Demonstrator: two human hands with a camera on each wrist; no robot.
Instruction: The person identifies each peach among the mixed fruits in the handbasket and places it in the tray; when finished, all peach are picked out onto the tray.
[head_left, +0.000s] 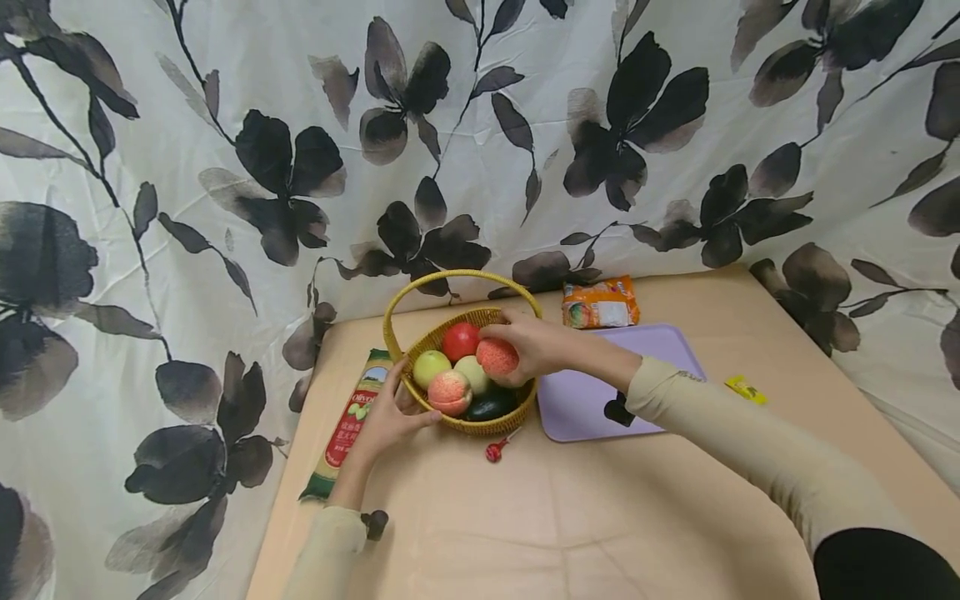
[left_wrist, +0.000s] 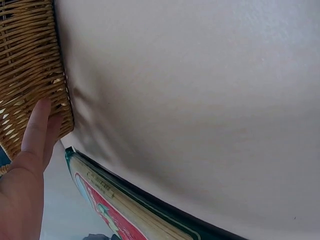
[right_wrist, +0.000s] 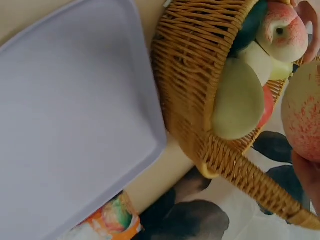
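A yellow-brown wicker basket (head_left: 480, 427) with a tall handle stands on the table. In it lie a red round fruit (head_left: 461, 340), a green apple (head_left: 431, 367), a pale green fruit (head_left: 472, 372), a peach (head_left: 450, 393) and a dark green glossy piece (head_left: 491, 405). My right hand (head_left: 536, 346) grips a second peach (head_left: 497, 357) over the basket's right side; the right wrist view shows this peach (right_wrist: 304, 110) apart from the others. My left hand (head_left: 392, 417) touches the basket's left side, its fingers (left_wrist: 37, 127) straight against the wicker wall.
A purple tray (head_left: 592, 408) lies right of the basket, with an orange packet (head_left: 600, 302) behind it. A small yellow packet (head_left: 746, 389) is farther right. Left lies a long green-and-red pack (head_left: 348, 429), partly behind my left hand. A red lollipop (head_left: 494, 452) lies in front.
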